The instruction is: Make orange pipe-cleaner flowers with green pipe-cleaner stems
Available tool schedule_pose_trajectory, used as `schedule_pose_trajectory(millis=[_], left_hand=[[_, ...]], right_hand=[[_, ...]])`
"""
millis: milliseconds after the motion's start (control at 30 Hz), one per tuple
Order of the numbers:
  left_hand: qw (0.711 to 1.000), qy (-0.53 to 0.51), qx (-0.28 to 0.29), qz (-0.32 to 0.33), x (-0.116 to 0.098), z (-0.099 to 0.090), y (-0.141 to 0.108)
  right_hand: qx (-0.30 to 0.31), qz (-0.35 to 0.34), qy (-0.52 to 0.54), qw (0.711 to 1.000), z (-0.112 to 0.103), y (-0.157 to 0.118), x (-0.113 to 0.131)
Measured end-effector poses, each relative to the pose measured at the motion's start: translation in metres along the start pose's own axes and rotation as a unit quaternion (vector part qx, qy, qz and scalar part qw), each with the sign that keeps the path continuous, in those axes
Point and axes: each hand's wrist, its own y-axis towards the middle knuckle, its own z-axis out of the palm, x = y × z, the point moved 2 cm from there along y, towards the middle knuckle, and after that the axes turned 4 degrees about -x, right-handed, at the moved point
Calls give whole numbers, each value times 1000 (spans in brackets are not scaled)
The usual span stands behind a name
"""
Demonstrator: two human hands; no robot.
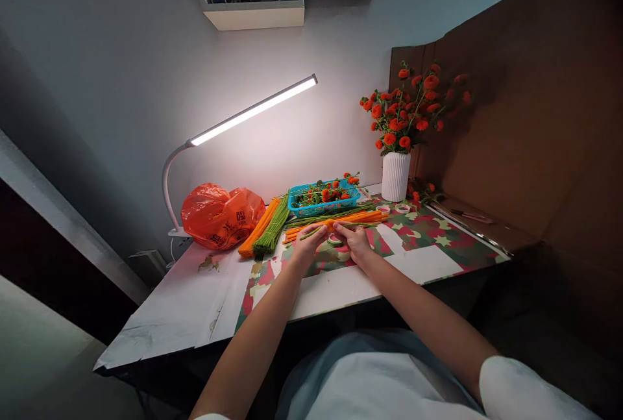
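My left hand [310, 245] and my right hand [356, 243] meet over the front middle of the table, fingers pinched together. Between their fingertips is a small orange pipe cleaner piece [329, 224], gripped from both sides. A thin green stem shows by the left fingers; whether it joins the orange piece I cannot tell. Just behind the hands lie loose orange pipe cleaners [365, 217]. Below the fingertips, a small roll of tape [335, 239] rests on the patterned mat.
At left stand thick bundles of orange pipe cleaners [259, 228] and green pipe cleaners [273, 226], beside a red plastic bag [219, 215] and a clamp lamp [253, 110]. Behind are a blue basket [324, 210] of flowers and a white vase [396, 176]. Cardboard [511, 115] walls the right.
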Motion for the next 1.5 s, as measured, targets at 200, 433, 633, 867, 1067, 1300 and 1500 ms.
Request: schedule_pose_trajectory(millis=[200,433,633,867,1067,1300,1500], left_hand=[[1000,-5,5,27,3,1,1],[999,-6,6,40,13,0,5],[1000,-7,9,23,11,1,4],[1000,-15,17,2,10,1,4],[1000,-13,12,-12,11,-2,5],[999,-20,-30,0,12,-2,7],[999,-42,-28,-21,10,0,5]], right_hand=[[31,-11,3,999,5,-2,-4],[24,-52,0,998,7,1,-8],[11,-40,-17,999,7,-2,-4],[0,9,-28,1000,9,-8,1],[-9,29,-26,999,7,-7,-1],[-28,27,31,999,7,0,-3],[-4,83,27,996,4,4,-8]])
